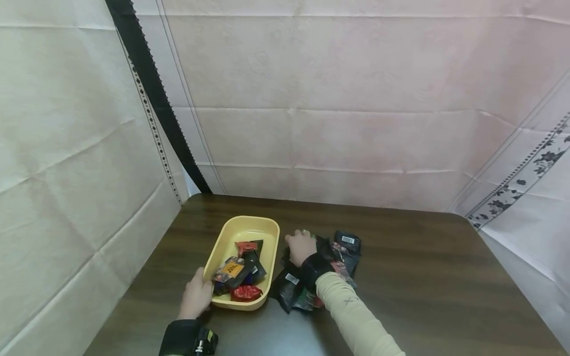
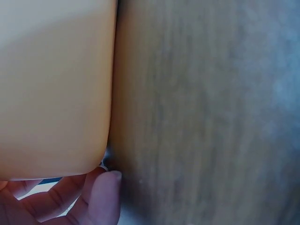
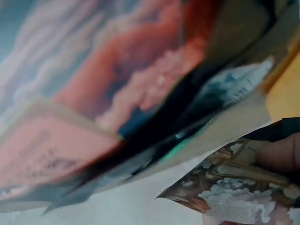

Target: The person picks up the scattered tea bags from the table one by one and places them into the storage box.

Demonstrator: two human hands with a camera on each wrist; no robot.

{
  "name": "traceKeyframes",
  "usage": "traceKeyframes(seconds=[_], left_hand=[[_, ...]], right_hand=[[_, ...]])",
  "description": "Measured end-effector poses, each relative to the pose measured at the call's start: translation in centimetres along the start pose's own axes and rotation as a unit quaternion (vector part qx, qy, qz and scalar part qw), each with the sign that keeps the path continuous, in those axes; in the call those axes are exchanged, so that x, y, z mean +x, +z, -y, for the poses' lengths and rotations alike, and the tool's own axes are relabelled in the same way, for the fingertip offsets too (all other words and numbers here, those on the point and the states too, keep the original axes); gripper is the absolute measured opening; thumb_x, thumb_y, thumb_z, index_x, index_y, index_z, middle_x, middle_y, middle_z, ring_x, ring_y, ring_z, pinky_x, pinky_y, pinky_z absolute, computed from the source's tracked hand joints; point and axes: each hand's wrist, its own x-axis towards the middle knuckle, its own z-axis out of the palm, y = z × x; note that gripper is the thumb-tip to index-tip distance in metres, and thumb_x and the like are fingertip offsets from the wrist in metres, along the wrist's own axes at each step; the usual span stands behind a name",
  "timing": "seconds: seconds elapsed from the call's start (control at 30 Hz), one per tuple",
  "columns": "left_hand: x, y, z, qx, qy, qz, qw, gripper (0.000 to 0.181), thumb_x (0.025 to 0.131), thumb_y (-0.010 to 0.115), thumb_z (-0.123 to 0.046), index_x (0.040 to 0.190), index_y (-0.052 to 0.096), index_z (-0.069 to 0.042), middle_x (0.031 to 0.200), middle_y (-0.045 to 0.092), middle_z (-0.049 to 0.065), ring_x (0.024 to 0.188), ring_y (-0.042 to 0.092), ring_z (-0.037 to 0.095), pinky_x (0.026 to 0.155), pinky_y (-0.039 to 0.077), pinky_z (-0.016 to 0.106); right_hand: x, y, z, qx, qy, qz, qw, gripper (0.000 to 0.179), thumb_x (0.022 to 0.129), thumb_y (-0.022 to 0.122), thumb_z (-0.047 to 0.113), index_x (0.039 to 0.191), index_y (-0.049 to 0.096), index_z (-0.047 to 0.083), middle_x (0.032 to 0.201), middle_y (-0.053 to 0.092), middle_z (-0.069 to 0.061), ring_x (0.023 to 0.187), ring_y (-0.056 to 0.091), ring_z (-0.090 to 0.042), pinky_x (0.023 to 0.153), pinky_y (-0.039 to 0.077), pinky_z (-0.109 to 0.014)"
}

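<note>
A yellow plastic tray (image 1: 249, 224) stands on the table with several small snack packets (image 1: 242, 271) inside, some black, some red. My left hand (image 1: 196, 295) holds the tray at its near left side, fingers curled at the rim; the left wrist view shows the fingers (image 2: 104, 199) against the tray's corner (image 2: 56, 117). To the right of the tray, my right hand (image 1: 301, 247) reaches over a pile of mostly black packets (image 1: 347, 247). In the right wrist view it pinches a small printed foil packet (image 3: 239, 187) by its edge. A larger packet (image 3: 136, 89) looms blurred before that camera.
The dark wooden table (image 1: 414, 277) has rounded far corners. Pale cloth (image 1: 338, 99) hangs behind it and on both sides, and a black strip (image 1: 156, 94) runs down at the back left. My right forearm (image 1: 356, 316) crosses beside the packet pile.
</note>
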Motion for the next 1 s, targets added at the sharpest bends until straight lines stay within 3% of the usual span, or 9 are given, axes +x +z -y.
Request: traceKeyframes(seconds=[0.1, 0.37, 0.63, 0.8, 1.0], left_hand=[[0.0, -0.2, 0.2, 0.002, -0.003, 0.000, 1.0000, 0.032, 0.091, 0.033, -0.005, 0.122, 0.035, 0.004, 0.102, 0.050, 0.033, 0.056, 0.052, 0.024, 0.044, 0.045, 0.035], [-0.1, -0.4, 0.4, 0.001, -0.009, 0.000, 1.0000, 0.032, 0.091, 0.032, -0.005, 0.122, 0.035, 0.003, 0.104, 0.050, 0.033, 0.060, 0.053, 0.025, 0.044, 0.046, 0.035], [-0.1, -0.2, 0.1, -0.002, -0.009, -0.003, 0.9999, 0.031, 0.091, 0.032, -0.006, 0.121, 0.038, 0.002, 0.104, 0.051, 0.032, 0.059, 0.053, 0.024, 0.044, 0.045, 0.035], [-0.1, -0.1, 0.0, -0.001, -0.010, -0.004, 0.9999, 0.031, 0.091, 0.032, -0.006, 0.121, 0.038, 0.002, 0.104, 0.051, 0.032, 0.059, 0.053, 0.024, 0.044, 0.045, 0.035], [-0.1, -0.1, -0.1, -0.004, -0.007, -0.007, 0.9999, 0.033, 0.090, 0.032, -0.005, 0.122, 0.037, 0.003, 0.104, 0.051, 0.033, 0.056, 0.052, 0.024, 0.043, 0.045, 0.035]], right_hand=[[0.2, -0.6, 0.4, 0.003, 0.003, -0.005, 1.0000, 0.039, 0.057, 0.082, 0.015, 0.092, 0.063, 0.017, 0.084, 0.057, -0.009, 0.076, 0.053, -0.030, 0.062, 0.049, -0.043], [0.5, -2.7, 2.7, 0.003, -0.026, -0.057, 0.9980, 0.021, 0.073, 0.068, 0.008, 0.092, 0.066, 0.017, 0.084, 0.058, -0.008, 0.072, 0.053, -0.028, 0.056, 0.048, -0.039], [0.5, -5.3, 6.1, -0.001, -0.070, -0.004, 0.9975, 0.028, 0.079, 0.066, 0.009, 0.104, 0.064, 0.021, 0.093, 0.056, -0.006, 0.079, 0.052, -0.025, 0.063, 0.047, -0.034], [0.3, -5.9, 7.9, -0.028, -0.111, -0.019, 0.9932, 0.028, 0.078, 0.066, 0.014, 0.104, 0.063, 0.023, 0.091, 0.056, -0.003, 0.079, 0.053, -0.020, 0.064, 0.046, -0.030], [0.1, -5.9, 10.1, -0.010, -0.143, -0.017, 0.9895, 0.031, 0.077, 0.069, 0.020, 0.107, 0.062, 0.024, 0.094, 0.057, -0.001, 0.078, 0.053, -0.018, 0.064, 0.045, -0.027]])
